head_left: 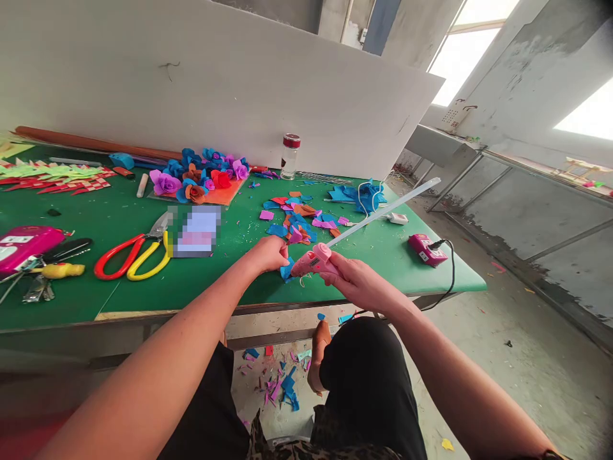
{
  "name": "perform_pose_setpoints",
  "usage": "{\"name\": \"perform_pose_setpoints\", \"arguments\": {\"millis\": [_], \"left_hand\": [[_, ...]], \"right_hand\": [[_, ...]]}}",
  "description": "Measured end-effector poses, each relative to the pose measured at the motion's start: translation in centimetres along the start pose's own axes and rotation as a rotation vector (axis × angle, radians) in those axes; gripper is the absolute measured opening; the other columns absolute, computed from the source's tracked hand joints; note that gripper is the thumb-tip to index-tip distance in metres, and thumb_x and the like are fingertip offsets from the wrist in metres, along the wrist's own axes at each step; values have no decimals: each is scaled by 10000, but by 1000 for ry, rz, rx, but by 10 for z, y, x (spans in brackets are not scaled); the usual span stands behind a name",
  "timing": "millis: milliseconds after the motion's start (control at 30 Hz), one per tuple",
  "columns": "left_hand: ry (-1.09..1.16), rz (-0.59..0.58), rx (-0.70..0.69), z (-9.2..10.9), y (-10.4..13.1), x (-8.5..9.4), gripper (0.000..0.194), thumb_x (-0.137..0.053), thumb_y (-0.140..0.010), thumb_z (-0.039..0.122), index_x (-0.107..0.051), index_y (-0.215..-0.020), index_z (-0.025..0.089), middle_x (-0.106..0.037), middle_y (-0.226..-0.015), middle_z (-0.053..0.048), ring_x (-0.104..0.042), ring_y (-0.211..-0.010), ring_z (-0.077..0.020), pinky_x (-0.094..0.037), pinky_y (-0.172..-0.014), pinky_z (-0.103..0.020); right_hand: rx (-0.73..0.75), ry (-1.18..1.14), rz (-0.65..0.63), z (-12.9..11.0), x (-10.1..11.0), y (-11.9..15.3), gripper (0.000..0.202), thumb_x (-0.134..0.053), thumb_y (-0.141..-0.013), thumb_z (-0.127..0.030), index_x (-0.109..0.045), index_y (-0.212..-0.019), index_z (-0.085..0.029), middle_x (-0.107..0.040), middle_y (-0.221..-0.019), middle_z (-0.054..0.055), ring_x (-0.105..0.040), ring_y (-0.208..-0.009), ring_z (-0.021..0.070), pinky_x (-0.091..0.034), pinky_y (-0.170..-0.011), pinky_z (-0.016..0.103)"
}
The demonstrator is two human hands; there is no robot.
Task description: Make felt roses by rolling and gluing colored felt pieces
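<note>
My right hand (352, 276) is wrapped round the handle of a pink hot glue gun (312, 260). A long, whitish glue stick (387, 211) juts from the back of the gun, up and to the right. The gun's nozzle points left and down at a small blue paper piece (287, 271). My left hand (271, 254) is closed in a pinch at that blue piece, close to the table's front edge; its fingertips are partly hidden. Just beyond both hands lies a loose pile of blue, purple and orange paper pieces (299, 214).
On the green table (129, 211) are red-and-yellow-handled scissors (138, 255), paper flowers (205, 176), a lidded jar (290, 156), blue paper (357, 195), a magenta box with a black cord (428, 250) and another magenta device (31, 248). Paper scraps (282, 386) litter the floor.
</note>
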State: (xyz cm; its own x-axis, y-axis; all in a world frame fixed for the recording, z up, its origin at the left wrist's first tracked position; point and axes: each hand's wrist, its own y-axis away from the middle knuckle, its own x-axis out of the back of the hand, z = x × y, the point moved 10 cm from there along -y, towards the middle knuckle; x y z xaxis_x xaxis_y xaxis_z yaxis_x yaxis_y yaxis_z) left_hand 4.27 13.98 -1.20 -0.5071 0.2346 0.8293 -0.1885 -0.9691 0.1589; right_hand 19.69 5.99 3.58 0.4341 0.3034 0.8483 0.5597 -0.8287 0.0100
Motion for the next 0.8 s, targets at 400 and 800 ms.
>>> {"name": "perform_pose_setpoints", "arguments": {"millis": [400,800], "left_hand": [[-16,4,-10,2,-1,0,151,-654,-619,87,-561,-574,196,-574,-558,20,-593,-660,-179,-384,-614,-268],[-12,-9,-4,2,0,0,151,-652,-619,89,-552,-581,196,-589,-569,24,-591,-655,-175,-385,-612,-266]], "right_hand": [[-2,20,-6,-2,0,0,326,-355,-1024,-447,-525,-1210,-240,-712,-948,74,-659,-823,236,-429,-691,312],[-45,49,-4,1,3,0,279,-351,-1017,-465,-512,-988,-239,-691,-909,59,-633,-776,218,-414,-679,304]]}}
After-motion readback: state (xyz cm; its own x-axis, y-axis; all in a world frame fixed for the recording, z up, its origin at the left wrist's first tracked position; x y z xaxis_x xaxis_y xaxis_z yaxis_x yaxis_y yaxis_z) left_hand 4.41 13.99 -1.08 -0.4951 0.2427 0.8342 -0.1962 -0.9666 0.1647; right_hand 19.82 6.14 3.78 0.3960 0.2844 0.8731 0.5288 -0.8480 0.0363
